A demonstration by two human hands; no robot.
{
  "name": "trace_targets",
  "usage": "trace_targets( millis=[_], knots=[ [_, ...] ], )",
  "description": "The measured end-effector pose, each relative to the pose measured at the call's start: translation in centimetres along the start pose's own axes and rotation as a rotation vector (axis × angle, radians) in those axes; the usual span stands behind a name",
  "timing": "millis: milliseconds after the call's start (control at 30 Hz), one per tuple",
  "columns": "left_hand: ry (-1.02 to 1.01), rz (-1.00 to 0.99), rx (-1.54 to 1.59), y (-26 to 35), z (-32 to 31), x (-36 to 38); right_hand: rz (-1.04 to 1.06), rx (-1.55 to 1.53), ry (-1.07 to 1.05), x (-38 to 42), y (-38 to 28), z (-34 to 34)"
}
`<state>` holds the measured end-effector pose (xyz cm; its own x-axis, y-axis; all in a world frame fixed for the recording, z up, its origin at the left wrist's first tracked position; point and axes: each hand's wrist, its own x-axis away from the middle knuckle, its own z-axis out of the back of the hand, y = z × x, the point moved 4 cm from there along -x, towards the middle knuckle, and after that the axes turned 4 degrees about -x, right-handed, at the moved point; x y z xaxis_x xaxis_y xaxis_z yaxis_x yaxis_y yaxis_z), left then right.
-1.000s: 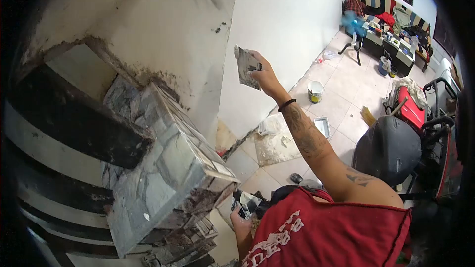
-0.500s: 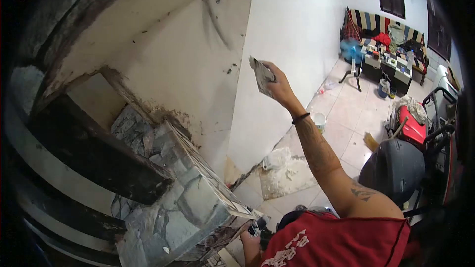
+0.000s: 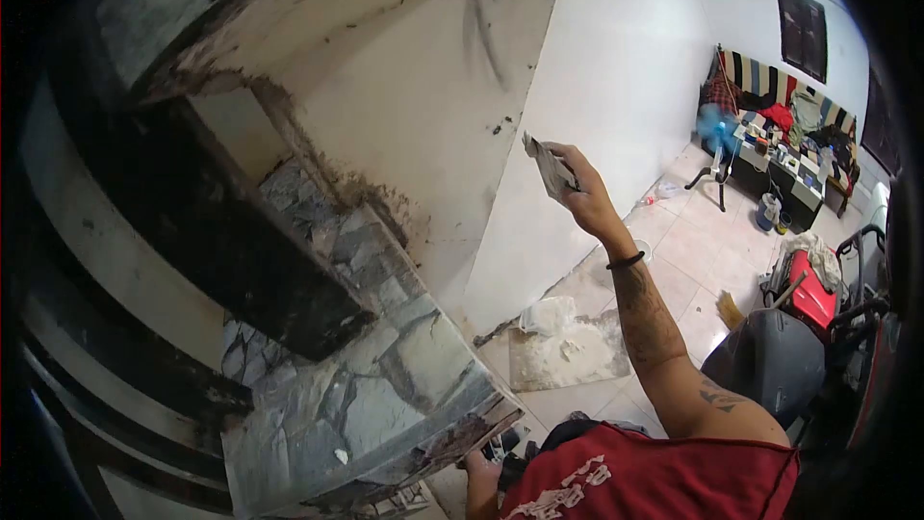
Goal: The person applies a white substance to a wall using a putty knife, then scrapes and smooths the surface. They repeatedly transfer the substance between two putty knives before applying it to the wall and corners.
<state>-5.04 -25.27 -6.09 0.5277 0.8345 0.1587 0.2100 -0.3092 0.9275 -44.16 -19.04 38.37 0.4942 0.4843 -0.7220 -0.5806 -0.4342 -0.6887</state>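
Observation:
My right hand [image 3: 577, 191] is closed around a putty knife [image 3: 551, 168], its wide, grey-smeared blade pointing up and left. The blade overlaps the white wall [image 3: 606, 58] close beside the corner edge, where the dirtier cream wall [image 3: 423, 106] begins. At the bottom, my left hand [image 3: 481, 470] is low beside a stone-faced ledge [image 3: 423, 351], its fingers curled and partly hidden. A dark object shows by those fingers; I cannot tell what it is.
Below the wall, a powder-covered board [image 3: 568, 356] lies on the tiled floor beside a white plastic bag [image 3: 549, 316]. A motorbike [image 3: 808, 294] stands at right. Farther back are a blue fan [image 3: 715, 127], a cluttered table [image 3: 780, 169] and a striped sofa [image 3: 770, 77]. Dark beams [image 3: 250, 231] cross the left.
The view has swung, so the room sits farther right and lower. My right hand keeps its hold on the putty knife, whose blade appears slightly nearer the corner edge.

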Motion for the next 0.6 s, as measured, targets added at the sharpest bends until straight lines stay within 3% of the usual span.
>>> trace_targets(
  millis=[100,133,200,233,267,300,333,367,433,500,567,600],
  knots=[
    [0.190,0.308,0.627,1.0,-1.9,0.3,-0.083,-0.047,-0.097,4.0,0.8,-1.0],
    [0.184,0.288,0.557,1.2,-2.1,0.2,-0.163,-0.104,-0.115,6.5,2.1,-1.6],
    [0.059,-0.029,-0.043,4.0,-3.9,0.7,-0.324,-0.155,-0.181,12.7,3.2,-2.3],
    [0.020,-0.028,-0.028,3.9,-3.9,1.1,-0.501,-0.388,-0.155,16.7,6.5,-2.9],
    [-0.006,0.101,0.217,3.2,-4.2,1.1,-0.594,-0.178,-0.187,20.5,7.8,-2.7],
    [-0.026,0.190,0.371,2.9,-4.8,1.1,-0.601,-0.160,-0.199,22.9,6.3,-2.7],
    [-0.049,0.226,0.420,3.2,-5.6,1.2,-0.769,-0.268,-0.168,26.7,9.3,-2.4],
    [-0.069,0.276,0.525,5.0,-7.5,1.8,-0.896,-0.299,-0.105,28.4,7.7,-1.9],
    [-0.020,0.299,0.468,3.1,-7.6,0.9,-0.964,-0.440,-0.014,30.4,6.1,-0.9],
    [0.038,0.391,0.478,2.9,-8.8,0.9,-0.836,-0.084,-0.102,31.5,6.3,1.1],
    [-0.007,0.418,0.447,4.6,-10.7,1.1,-0.743,-0.014,-0.129,30.8,5.4,1.9],
    [-0.051,0.419,0.430,4.9,-11.2,1.1,-0.826,-0.193,-0.069,30.1,4.2,1.7]
  ],
)
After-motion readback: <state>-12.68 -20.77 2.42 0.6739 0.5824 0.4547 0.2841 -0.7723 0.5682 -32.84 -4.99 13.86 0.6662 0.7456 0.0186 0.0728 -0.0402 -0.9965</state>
